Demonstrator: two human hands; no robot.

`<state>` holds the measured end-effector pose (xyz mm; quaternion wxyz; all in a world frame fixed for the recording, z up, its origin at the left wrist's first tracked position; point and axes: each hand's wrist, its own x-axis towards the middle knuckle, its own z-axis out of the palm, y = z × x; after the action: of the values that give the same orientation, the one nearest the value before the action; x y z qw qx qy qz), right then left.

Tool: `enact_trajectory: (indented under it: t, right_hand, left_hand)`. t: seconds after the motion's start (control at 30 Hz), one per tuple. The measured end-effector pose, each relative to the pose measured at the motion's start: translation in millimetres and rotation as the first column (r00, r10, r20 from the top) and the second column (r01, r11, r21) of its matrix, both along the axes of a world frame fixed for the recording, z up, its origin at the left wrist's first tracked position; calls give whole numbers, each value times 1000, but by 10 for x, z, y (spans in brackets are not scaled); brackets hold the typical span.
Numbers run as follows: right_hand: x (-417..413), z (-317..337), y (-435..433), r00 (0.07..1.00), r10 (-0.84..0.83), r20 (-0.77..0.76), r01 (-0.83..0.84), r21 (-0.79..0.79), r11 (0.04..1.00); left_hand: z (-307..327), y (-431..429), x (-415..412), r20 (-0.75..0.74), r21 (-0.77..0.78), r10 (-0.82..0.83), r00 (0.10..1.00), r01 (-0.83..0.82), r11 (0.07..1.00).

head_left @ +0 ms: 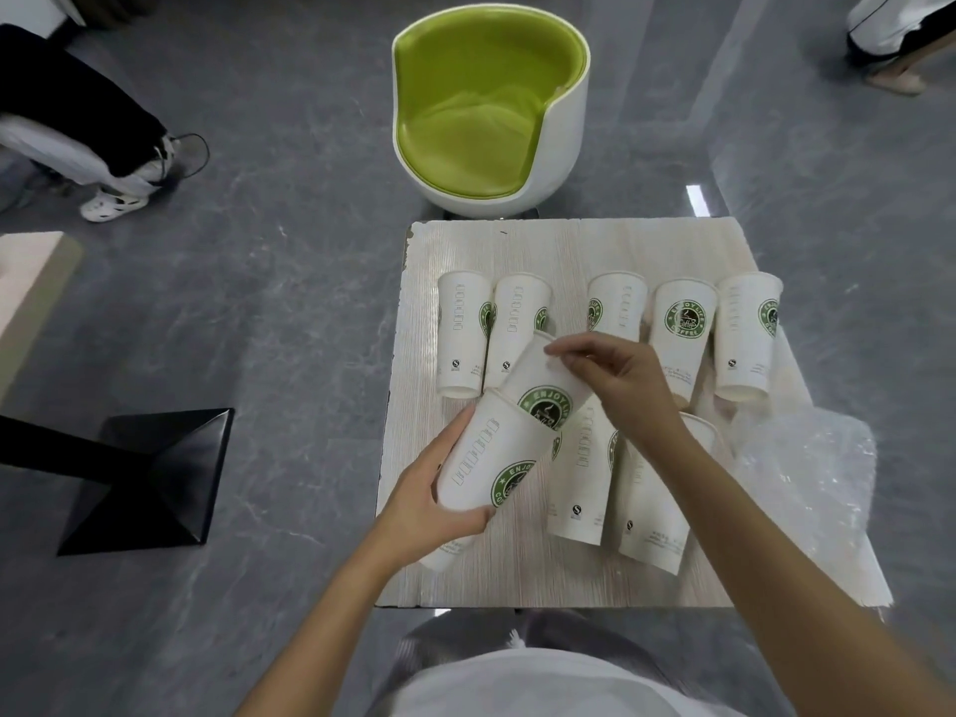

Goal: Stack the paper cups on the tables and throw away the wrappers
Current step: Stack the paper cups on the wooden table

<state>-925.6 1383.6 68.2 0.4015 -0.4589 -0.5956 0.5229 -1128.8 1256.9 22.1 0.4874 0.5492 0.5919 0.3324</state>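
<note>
White paper cups with green logos cover a small wooden table (pixel 558 245). My left hand (pixel 434 501) grips a tilted cup (pixel 486 458) by its side above the table's left part. My right hand (pixel 615 372) holds a second cup (pixel 543 385) by its base, its mouth end pushed partly into the first cup. Several more cups stand upside down in a back row (pixel 463 333), and others stand below my right forearm (pixel 582 483). A clear plastic wrapper (pixel 807 473) lies crumpled on the table's right edge.
A green and white round chair (pixel 491 111) stands beyond the table. A black table base (pixel 150 478) sits on the grey floor to the left. Other persons' legs are at the far left (pixel 77 126) and top right (pixel 900 38).
</note>
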Motion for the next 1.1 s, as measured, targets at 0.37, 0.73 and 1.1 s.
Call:
enact_trajectory:
  t: [0.37,0.73,1.1]
  right_hand:
    - [-218,-76,-292,996,85,-12,-86,-54,995]
    - [-278,-83,-408,999,28,-42,-30,-61,998]
    - [-174,-130,-334,996,88,-19,-89,-74,993]
  left_hand:
    - [16,42,43,31,-6,-5,1000,5,1000]
    - [20,73,73,41,-26,42,998,-41,999]
    - [24,72,122,9,-34,49,999,-49,998]
